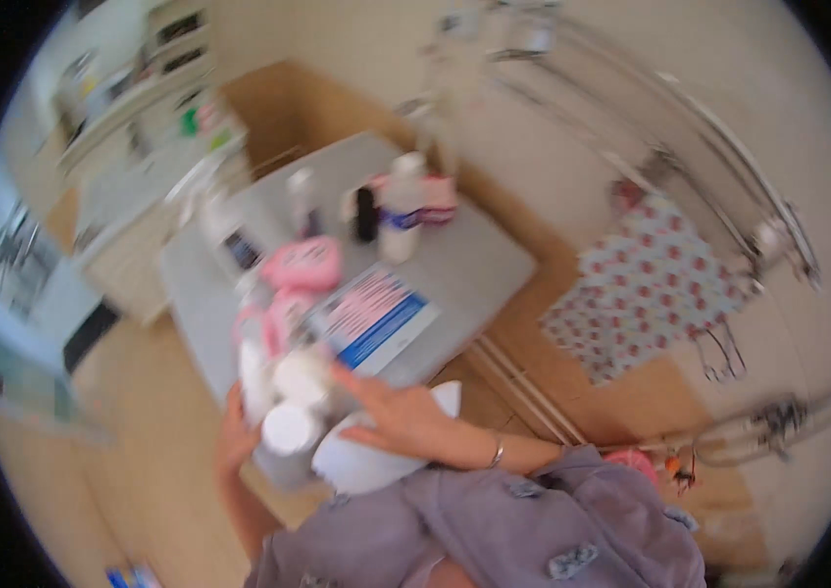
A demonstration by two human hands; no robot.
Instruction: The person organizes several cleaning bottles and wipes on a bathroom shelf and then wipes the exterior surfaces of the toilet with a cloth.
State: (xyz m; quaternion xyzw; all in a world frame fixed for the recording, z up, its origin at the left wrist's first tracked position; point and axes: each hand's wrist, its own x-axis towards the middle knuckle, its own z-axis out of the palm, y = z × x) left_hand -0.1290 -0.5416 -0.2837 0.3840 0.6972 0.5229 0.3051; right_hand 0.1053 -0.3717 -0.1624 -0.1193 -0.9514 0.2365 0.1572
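Observation:
At the near corner of a grey-topped table [480,273], my left hand [236,437] is against the outer side of a group of white containers. The group includes a white round-topped container [292,428] and a cream round container [303,378]. Blur hides whether the left fingers grip one. My right hand [404,419] reaches across a white sheet-like object [371,459], its index finger extended towards the cream container and its thumb apart. Just beyond lie a pink pouch-like item [303,263], another pink item [289,312] and a printed blue-and-white card or packet [378,317].
Farther back on the table stand a white bottle with a blue band [400,220], a pink pack [436,198], a smaller bottle [303,202] and a large white bottle [231,231]. A patterned cloth [650,287] hangs by a metal rail [742,173] on the right. A cluttered counter [143,169] is at left.

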